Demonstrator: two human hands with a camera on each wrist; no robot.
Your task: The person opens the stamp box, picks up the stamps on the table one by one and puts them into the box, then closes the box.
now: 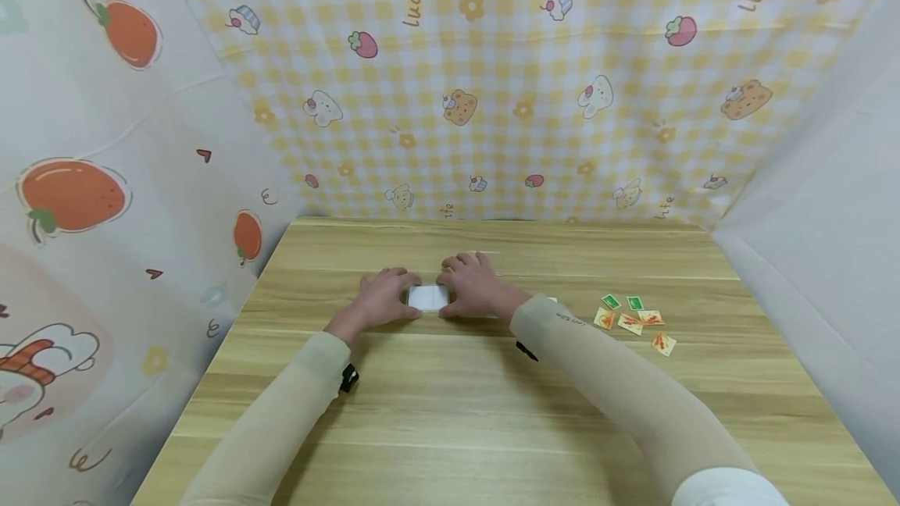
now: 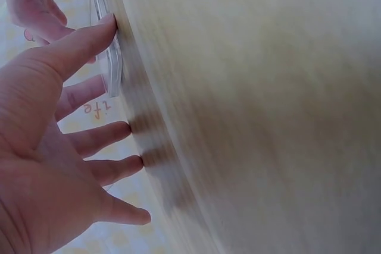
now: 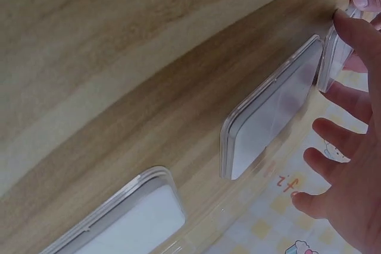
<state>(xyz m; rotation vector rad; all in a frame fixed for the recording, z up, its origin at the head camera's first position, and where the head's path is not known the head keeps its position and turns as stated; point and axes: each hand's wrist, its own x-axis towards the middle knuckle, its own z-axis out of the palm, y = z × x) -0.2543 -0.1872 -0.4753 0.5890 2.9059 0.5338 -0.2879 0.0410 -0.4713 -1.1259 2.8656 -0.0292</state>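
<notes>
Only right-wrist view: three cases (image 3: 275, 111)

Got my left hand (image 1: 385, 298) and right hand (image 1: 473, 289) pinching opposite ends of a flat white rectangle (image 1: 428, 298) on the pale wood-grain tabletop (image 1: 450, 412). Just beyond my beige right sleeve (image 1: 598, 361), two small green rectangular cards (image 1: 611, 302) and four cream-and-orange cards (image 1: 630, 324) lie scattered. Yellow-and-white checked fabric (image 1: 492, 61) hangs behind.

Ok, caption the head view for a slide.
Both hands hold a flat case on a wooden table, cards at right.
</notes>
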